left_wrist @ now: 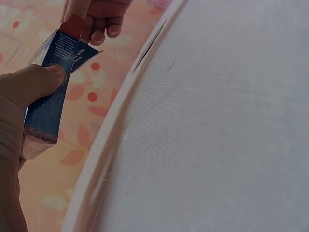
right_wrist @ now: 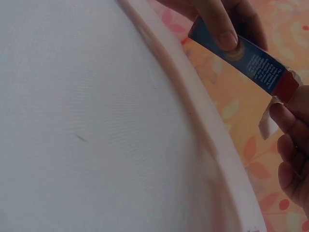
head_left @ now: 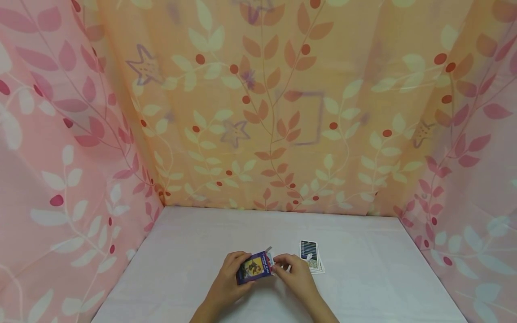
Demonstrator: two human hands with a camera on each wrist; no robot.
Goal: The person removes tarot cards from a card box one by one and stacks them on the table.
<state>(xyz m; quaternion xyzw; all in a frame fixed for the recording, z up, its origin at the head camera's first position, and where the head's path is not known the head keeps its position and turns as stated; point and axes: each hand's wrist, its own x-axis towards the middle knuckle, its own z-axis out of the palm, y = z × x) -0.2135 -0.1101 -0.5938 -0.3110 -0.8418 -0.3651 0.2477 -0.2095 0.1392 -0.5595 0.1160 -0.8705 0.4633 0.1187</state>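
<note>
My left hand grips a dark blue card box with a yellow picture on its front. In the left wrist view the thumb presses on the narrow side of the box. The box is tilted, its opened end pointing right. At that end my right hand pinches the flap, thumb and forefinger together. A red flap and a pale flap show there in the right wrist view. What lies inside the box is hidden. Just behind the right hand, a small stack of cards lies on the table.
The white-covered table spreads around both hands. An orange leaf-patterned curtain hangs along its back edge. Pink curtains stand at the left and the right.
</note>
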